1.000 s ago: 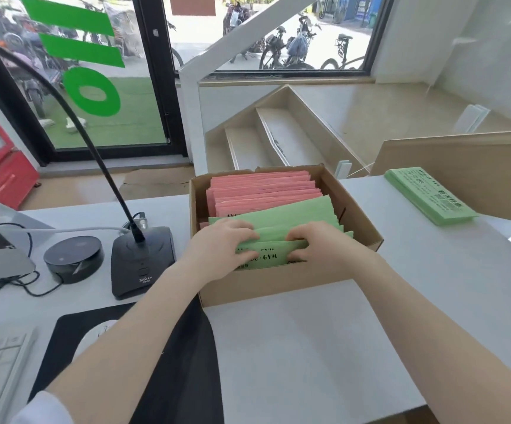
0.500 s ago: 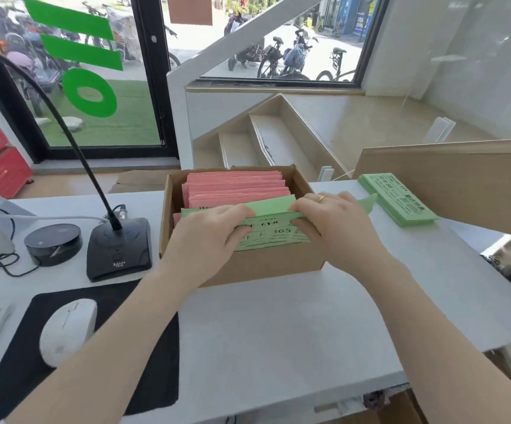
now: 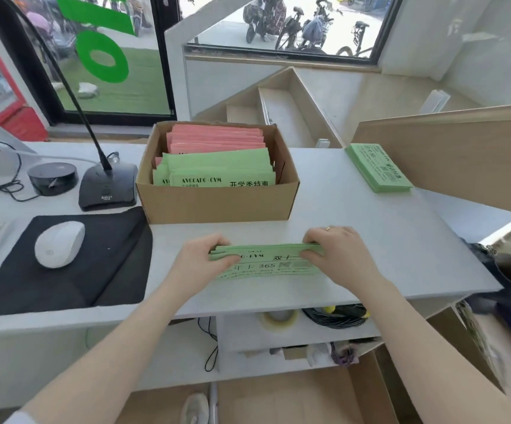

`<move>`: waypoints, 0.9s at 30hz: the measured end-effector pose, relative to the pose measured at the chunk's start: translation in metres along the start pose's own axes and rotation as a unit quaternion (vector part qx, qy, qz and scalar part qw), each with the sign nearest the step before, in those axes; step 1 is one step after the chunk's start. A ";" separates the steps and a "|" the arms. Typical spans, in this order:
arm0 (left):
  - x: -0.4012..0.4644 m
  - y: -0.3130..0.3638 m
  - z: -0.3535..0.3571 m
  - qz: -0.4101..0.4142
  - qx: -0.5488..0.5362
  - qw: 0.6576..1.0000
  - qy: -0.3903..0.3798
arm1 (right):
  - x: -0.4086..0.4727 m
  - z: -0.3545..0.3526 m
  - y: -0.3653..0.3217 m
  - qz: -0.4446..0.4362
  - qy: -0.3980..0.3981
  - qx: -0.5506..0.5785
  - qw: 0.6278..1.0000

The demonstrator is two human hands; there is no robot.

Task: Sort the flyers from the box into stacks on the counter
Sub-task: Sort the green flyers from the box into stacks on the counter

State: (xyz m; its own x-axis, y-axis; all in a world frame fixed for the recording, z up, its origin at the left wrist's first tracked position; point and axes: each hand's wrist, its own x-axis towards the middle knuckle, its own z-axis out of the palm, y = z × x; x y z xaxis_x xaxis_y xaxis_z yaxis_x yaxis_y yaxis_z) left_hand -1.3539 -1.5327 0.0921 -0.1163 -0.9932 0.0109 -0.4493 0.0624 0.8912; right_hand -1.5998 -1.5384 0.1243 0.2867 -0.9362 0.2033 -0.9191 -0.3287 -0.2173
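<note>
Bare counter (image 3: 355,215) lies open between the cardboard box (image 3: 217,203) and the green stack (image 3: 378,168) at right. To the left, a microphone base (image 3: 108,186), mouse (image 3: 59,243) and mat (image 3: 104,258) crowd the surface; a wooden panel (image 3: 462,154) walls off the right.

Head camera looks forward and down, close over the counter (image 3: 355,209).
</note>
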 end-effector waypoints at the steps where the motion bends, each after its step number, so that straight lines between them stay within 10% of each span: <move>1: -0.003 -0.002 0.000 -0.024 -0.057 0.998 0.009 | -0.004 -0.003 0.008 0.033 0.016 0.040 0.999; 9: -0.012 -0.014 0.013 -0.057 -0.274 0.959 0.044 | -0.027 0.014 0.031 0.243 -0.018 0.564 0.789; 27: 0.033 -0.021 0.024 0.027 -0.085 0.995 -0.033 | -0.017 0.035 0.013 0.289 0.111 0.530 0.789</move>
State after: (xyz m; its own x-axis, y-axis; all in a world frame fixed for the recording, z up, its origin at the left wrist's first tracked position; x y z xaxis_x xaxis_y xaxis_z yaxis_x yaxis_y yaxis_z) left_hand -1.3692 -1.5646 0.0629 -0.1965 -0.9799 0.0357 -0.2856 0.0920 0.9539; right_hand -1.6073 -1.5311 0.0845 -0.2601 -0.9617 -0.0869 -0.1022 0.1170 -0.9879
